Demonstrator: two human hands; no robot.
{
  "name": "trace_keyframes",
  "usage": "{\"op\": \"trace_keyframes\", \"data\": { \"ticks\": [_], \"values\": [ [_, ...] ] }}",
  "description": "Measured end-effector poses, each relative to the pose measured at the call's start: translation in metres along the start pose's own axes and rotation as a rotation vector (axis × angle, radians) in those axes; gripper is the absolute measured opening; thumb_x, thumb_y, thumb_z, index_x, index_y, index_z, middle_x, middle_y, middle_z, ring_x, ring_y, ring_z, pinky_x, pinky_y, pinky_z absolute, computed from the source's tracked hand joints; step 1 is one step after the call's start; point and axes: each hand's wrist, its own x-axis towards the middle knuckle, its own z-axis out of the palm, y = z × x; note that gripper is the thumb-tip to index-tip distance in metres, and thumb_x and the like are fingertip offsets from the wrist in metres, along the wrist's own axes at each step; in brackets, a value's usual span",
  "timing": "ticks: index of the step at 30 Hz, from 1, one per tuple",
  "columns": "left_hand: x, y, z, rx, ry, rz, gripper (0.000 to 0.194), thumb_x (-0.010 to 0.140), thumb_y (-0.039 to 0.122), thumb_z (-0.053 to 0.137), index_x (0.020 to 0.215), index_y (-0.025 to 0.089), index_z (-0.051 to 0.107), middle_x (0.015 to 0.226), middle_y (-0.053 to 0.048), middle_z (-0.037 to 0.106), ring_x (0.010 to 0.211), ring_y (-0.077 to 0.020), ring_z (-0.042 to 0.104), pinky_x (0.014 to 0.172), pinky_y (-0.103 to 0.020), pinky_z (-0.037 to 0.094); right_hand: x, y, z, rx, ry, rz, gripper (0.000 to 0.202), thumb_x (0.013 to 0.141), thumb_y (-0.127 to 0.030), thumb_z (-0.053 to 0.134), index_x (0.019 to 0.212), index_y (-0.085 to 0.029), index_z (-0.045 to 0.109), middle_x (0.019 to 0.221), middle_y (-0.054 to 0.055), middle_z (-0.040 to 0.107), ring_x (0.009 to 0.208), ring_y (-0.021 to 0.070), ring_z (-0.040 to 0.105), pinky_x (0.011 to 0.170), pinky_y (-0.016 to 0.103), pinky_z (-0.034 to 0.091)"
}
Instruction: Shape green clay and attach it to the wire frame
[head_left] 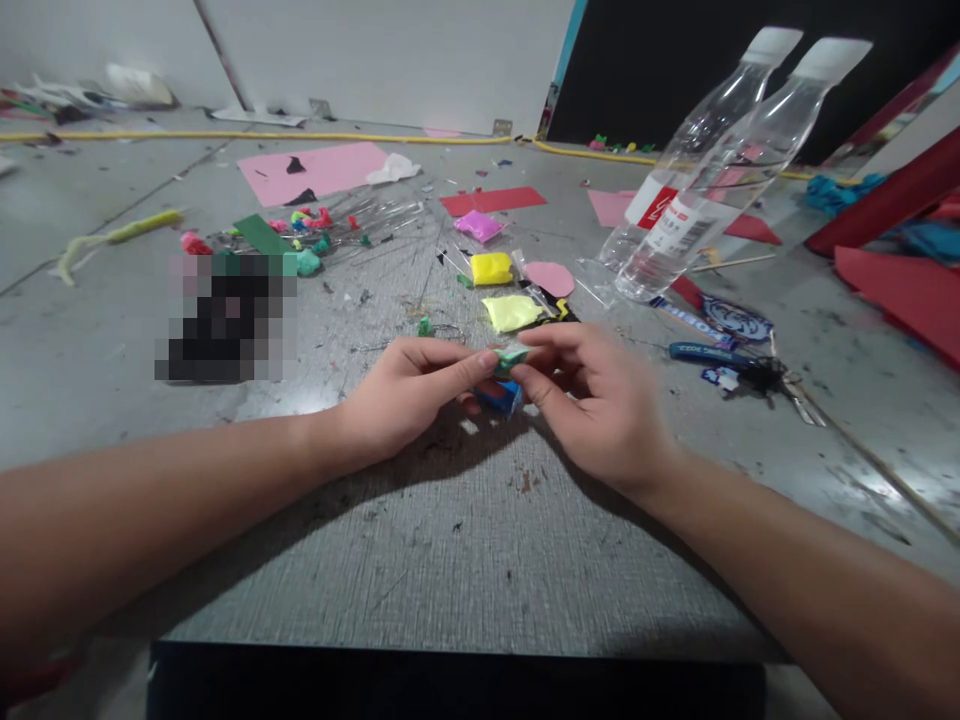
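Observation:
Between my two hands is a small green piece of clay (511,358); whether it is still in a wrapper I cannot tell. My left hand (416,390) pinches its left side with thumb and forefinger. On the right side, my right hand (600,400) grips it with thumb and bent fingers, slightly blurred. A blue clay packet (501,396) shows just below and behind the fingers, partly hidden. Beyond the hands lie a pale yellow packet (511,314), a bright yellow packet (491,268) and a magenta packet (480,227).
Two clear bottles (675,235) with white caps stand at right, near a bunch of keys and straps (739,360). A pixelated dark patch (225,320) covers something at left. Behind it are colourful clay bits (304,262), pink paper (322,172) and red paper (495,200).

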Motion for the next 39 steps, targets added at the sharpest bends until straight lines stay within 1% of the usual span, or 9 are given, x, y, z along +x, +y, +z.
{"op": "trace_keyframes", "data": {
  "ticks": [4, 9, 13, 16, 20, 23, 30, 34, 39],
  "values": [
    [0.0004, 0.0038, -0.0002, 0.088, -0.017, 0.03, 0.017, 0.09, 0.029, 0.074, 0.083, 0.017, 0.083, 0.079, -0.006, 0.079, 0.065, -0.0114, 0.064, 0.062, -0.023, 0.055, 0.0023, 0.0004, -0.0003, -0.03, 0.01, -0.023, 0.007, 0.095, -0.021, 0.068, 0.101, -0.019, 0.07, 0.091, 0.005, 0.074, 0.078, 0.0168, 0.069, 0.063, 0.029, 0.056],
    [0.0013, 0.0056, -0.0011, 0.139, -0.024, 0.048, 0.009, 0.082, 0.02, 0.08, 0.074, 0.016, 0.079, 0.066, -0.001, 0.074, 0.059, -0.0096, 0.063, 0.058, -0.02, 0.052, 0.0034, 0.0001, -0.0025, -0.024, -0.066, -0.132, 0.017, 0.088, -0.019, 0.078, 0.102, -0.02, 0.071, 0.089, 0.003, 0.069, 0.074, 0.0157, 0.063, 0.061, 0.028, 0.052],
    [0.0015, 0.0029, 0.0005, 0.049, -0.018, 0.045, 0.008, 0.078, 0.017, 0.082, 0.08, 0.015, 0.074, 0.07, -0.001, 0.076, 0.061, -0.0099, 0.068, 0.06, -0.02, 0.056, 0.0033, 0.0002, -0.0034, -0.018, -0.09, -0.162, 0.013, 0.09, -0.012, 0.073, 0.099, -0.021, 0.071, 0.091, 0.002, 0.067, 0.074, 0.0142, 0.062, 0.061, 0.028, 0.051],
    [0.0013, 0.0006, 0.0013, -0.042, -0.002, 0.058, 0.024, 0.077, 0.017, 0.084, 0.096, 0.018, 0.07, 0.073, 0.001, 0.077, 0.062, -0.0116, 0.071, 0.061, -0.022, 0.059, 0.0037, 0.0015, -0.0034, -0.016, -0.096, -0.185, 0.013, 0.09, -0.008, 0.069, 0.096, -0.019, 0.071, 0.092, 0.004, 0.066, 0.078, 0.015, 0.063, 0.065, 0.028, 0.051],
    [0.0003, 0.0016, 0.0013, 0.053, 0.008, 0.058, 0.011, 0.083, 0.023, 0.079, 0.085, 0.015, 0.073, 0.076, -0.002, 0.077, 0.066, -0.0115, 0.07, 0.065, -0.022, 0.059, 0.0037, 0.0023, -0.002, -0.036, -0.118, -0.236, 0.012, 0.092, -0.006, 0.066, 0.091, -0.018, 0.068, 0.088, 0.003, 0.064, 0.079, 0.0149, 0.063, 0.07, 0.028, 0.052],
    [-0.0002, 0.0037, 0.0015, 0.114, 0.022, 0.048, 0.013, 0.087, 0.026, 0.075, 0.082, 0.014, 0.074, 0.074, -0.002, 0.075, 0.065, -0.0107, 0.068, 0.063, -0.021, 0.056, 0.004, 0.0009, -0.0016, -0.054, -0.134, -0.235, 0.011, 0.097, -0.012, 0.064, 0.088, -0.018, 0.065, 0.085, 0.003, 0.063, 0.078, 0.0151, 0.061, 0.07, 0.028, 0.052],
    [0.0019, 0.0044, 0.0026, 0.043, -0.006, -0.025, 0.012, 0.087, 0.021, 0.073, 0.097, 0.015, 0.071, 0.079, -0.002, 0.073, 0.068, -0.0119, 0.069, 0.064, -0.023, 0.058, 0.0038, -0.0015, -0.0012, -0.125, -0.085, -0.126, 0.01, 0.099, -0.015, 0.059, 0.094, -0.02, 0.066, 0.084, 0.001, 0.075, 0.074, 0.0152, 0.07, 0.07, 0.028, 0.055],
    [0.003, 0.0046, 0.0037, 0.076, -0.021, -0.016, 0.019, 0.086, 0.023, 0.074, 0.102, 0.015, 0.07, 0.083, -0.003, 0.074, 0.076, -0.0139, 0.071, 0.064, -0.022, 0.058, 0.0031, -0.001, -0.0007, -0.126, -0.032, -0.103, 0.013, 0.097, -0.017, 0.059, 0.102, -0.019, 0.071, 0.094, 0.006, 0.08, 0.082, 0.0185, 0.075, 0.075, 0.032, 0.059],
    [0.0016, 0.003, 0.004, 0.186, -0.038, 0.015, 0.014, 0.088, 0.025, 0.073, 0.099, 0.016, 0.074, 0.081, -0.003, 0.074, 0.064, -0.0114, 0.066, 0.058, -0.022, 0.055, 0.0029, -0.0011, -0.003, -0.02, -0.116, -0.117, 0.024, 0.096, -0.014, 0.055, 0.109, -0.019, 0.074, 0.102, 0.008, 0.081, 0.09, 0.02, 0.076, 0.08, 0.035, 0.061]
  ]
}}
